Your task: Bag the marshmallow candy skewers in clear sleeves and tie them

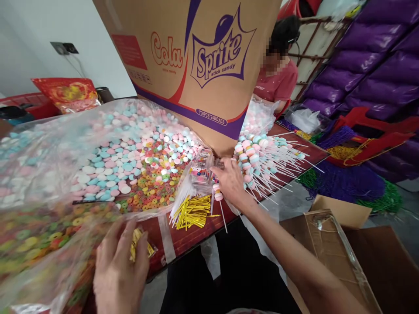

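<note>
i've got my left hand [119, 266] curved around a gold packet [151, 250] and my right hand [230, 182] at the cards [200, 172], partly over a candy stick [218, 194]; whether either pinches, i can't tell.

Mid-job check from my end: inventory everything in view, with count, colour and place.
Carton: one, brown, rear centre
Table: one, dark red, centre
Disc candies: many, pink, blue and white, left
Ring candies: many, mixed colours, centre left
Plastic sheeting: count unclear, clear, left
Candy sticks: many, pastel on white, centre right
Packet stack: one, multicoloured, centre
Twist ties: many, gold, near edge
Small bundle: one, gold, lower left
Pouch: one, red, rear left
Co-worker: one, wearing pinkish red, rear right
Packs: several, purple, far right
Open box: one, brown, lower right
Legs: two, black trousers, bottom centre
Left hand: one, bare, at the bundle
Right hand: one, bare, beside the packet stack
</note>
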`<act>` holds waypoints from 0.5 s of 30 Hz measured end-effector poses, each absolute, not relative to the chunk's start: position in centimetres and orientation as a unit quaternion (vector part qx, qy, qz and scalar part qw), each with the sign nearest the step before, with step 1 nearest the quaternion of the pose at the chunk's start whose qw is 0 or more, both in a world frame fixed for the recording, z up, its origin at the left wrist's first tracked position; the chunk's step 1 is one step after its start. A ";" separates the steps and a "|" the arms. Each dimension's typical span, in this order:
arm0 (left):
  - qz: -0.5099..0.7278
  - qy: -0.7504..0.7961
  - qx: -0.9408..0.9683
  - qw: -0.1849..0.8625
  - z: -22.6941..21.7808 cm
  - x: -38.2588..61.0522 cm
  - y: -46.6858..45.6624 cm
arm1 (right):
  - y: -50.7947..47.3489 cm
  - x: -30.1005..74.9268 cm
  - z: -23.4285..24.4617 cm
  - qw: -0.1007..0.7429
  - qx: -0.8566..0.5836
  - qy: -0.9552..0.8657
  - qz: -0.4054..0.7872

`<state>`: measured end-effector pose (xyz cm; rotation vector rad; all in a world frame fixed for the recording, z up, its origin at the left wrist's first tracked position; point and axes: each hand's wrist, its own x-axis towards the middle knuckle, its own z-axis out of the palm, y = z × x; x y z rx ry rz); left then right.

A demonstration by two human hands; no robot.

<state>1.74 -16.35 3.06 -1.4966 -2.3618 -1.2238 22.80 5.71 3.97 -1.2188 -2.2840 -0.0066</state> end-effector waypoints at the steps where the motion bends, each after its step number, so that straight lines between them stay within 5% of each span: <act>1: -0.439 -0.755 -0.487 0.001 3.4 3.0 -15.1 | 6.7 22.8 4.0 0.266 -0.439 -0.858 0.001; 9: -0.573 -0.527 -0.298 -0.552 5.0 10.5 -5.3 | 6.9 25.1 6.4 0.516 -0.476 -0.699 0.133; 15: -0.641 -0.386 -0.201 -0.632 6.2 15.9 -2.2 | 3.7 25.5 6.3 0.547 -0.453 -0.545 0.445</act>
